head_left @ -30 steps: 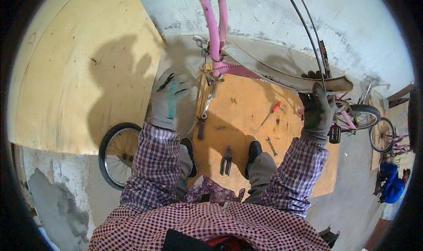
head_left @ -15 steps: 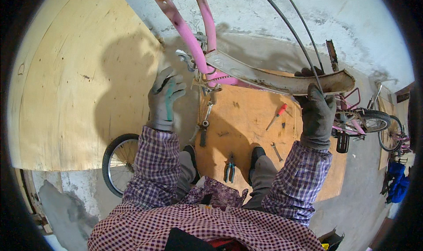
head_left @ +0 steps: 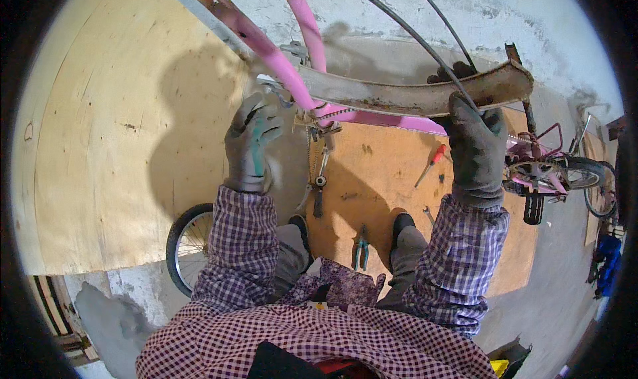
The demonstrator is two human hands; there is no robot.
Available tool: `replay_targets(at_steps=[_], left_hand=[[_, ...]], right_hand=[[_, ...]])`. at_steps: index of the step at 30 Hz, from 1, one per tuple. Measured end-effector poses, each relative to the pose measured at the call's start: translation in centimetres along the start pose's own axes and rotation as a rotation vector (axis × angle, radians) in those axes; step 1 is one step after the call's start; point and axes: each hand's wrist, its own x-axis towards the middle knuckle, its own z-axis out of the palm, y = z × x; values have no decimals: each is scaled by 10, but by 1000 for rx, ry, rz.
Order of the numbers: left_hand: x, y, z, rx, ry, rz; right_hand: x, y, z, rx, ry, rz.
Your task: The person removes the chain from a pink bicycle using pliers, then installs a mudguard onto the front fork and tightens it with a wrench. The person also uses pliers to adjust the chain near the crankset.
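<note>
My right hand (head_left: pixel 475 146), in a dark glove, grips the curved, rust-stained mudguard (head_left: pixel 379 93) and its dark wire stay (head_left: pixel 409 30), with fingers curled over the far edge. The mudguard reaches left to the raised pink bicycle frame (head_left: pixel 282 66). My left hand (head_left: pixel 252 136), in a grey and teal glove, is raised left of the frame, fingers bent and apart, with nothing visible in it. Silver parts beside its fingertips may or may not be touched. A chain and crank (head_left: pixel 321 179) hang below the frame.
A red screwdriver (head_left: pixel 435 158), wrench (head_left: pixel 428 216) and pliers (head_left: pixel 361 249) lie on cardboard (head_left: pixel 362 173) by my feet. Plywood (head_left: pixel 100 153) stands left, above a loose wheel (head_left: pixel 174 252). Bicycles (head_left: pixel 585 173) and blue fabric (head_left: pixel 606 266) are at the right, a stained wall ahead.
The pink frame has tilted leftward in view. The mudguard's right end and my right hand are higher than half a second ago. My left hand has stayed raised with fingers apart.
</note>
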Motion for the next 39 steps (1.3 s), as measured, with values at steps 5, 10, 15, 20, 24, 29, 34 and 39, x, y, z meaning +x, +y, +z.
replay_targets(at_steps=[5,10,15,20,24,29,34,39], left_hand=[[-2,1,6,-26,2,36],[19,0,6,-207,-75,59],[38,1,9,-228,-206,58],[41,-5,17,-218,-310,125],[50,4,10,45,-382,165],[36,13,18,-9,-266,67],[23,20,35,137,-203,210],[22,22,35,234,-208,250]], right_hand=[[5,-3,7,-45,-3,-21],[6,-1,17,-82,9,-4],[6,-3,28,29,-61,-41],[15,3,38,118,-124,-67],[12,3,32,41,-199,-122],[-10,-19,32,180,-254,-104],[-15,-42,36,113,-185,10],[-11,-43,38,121,-156,30]])
